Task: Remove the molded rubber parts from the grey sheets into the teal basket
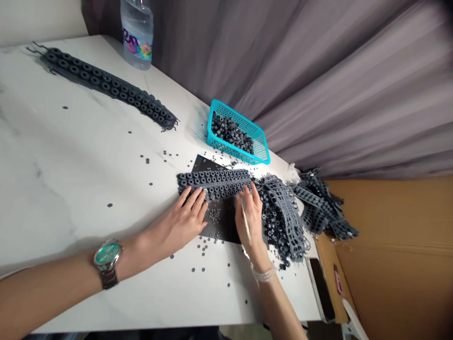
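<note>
A dark grey rubber strip with rows of round, ring-shaped holes (215, 178) lies over a black mat (226, 226). Stretched fingers of my left hand (189, 215) rest flat on the strip's near left edge. My right hand (252, 215) is closed around a thin white pen-like stick (245, 221); its fingertips are at the strip's right end, and they hide the tool's tip. Small grey discs (214, 216) are scattered on the mat between my hands. Right of my right hand, a perforated grey sheet (283, 203) lies over a heap of small black rubber pieces (274, 231).
Behind the mat stands a turquoise basket (262, 153) of small dark pieces. A second ringed strip (109, 85) lies back left, near a water bottle (138, 38). More perforated strips (320, 203) pile up at right, beyond a phone-like object (320, 288). Loose discs dot the white table (88, 174).
</note>
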Action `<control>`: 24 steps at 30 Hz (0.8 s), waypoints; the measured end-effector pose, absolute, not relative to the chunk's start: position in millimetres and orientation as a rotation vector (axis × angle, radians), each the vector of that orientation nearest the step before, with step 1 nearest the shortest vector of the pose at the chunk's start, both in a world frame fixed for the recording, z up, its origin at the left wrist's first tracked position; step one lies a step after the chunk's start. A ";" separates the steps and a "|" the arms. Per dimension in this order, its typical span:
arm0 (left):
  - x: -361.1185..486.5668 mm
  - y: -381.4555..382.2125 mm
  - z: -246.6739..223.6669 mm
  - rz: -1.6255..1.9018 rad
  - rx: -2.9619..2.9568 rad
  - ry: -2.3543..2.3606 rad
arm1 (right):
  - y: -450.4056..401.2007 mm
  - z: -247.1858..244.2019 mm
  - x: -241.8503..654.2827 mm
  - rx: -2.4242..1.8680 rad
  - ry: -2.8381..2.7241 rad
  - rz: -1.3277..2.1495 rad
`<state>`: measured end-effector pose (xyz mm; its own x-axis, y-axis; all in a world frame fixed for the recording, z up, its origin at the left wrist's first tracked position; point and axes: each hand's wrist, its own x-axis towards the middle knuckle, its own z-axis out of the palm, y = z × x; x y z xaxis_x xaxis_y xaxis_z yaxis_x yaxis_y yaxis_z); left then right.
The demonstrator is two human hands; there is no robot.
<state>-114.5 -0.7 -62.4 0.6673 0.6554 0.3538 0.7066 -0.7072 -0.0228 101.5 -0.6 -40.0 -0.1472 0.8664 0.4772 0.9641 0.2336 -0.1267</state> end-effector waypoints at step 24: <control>-117.8 4.6 -50.8 -0.513 -2.835 -1.203 | -17.4 -34.8 68.0 -1.266 -2.606 -0.349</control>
<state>-117.8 4.6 -50.8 0.6490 0.6967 0.3057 0.7029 -0.7028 0.1094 68.0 -17.4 -34.8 -0.6034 0.7385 0.3009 0.7917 0.6000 0.1149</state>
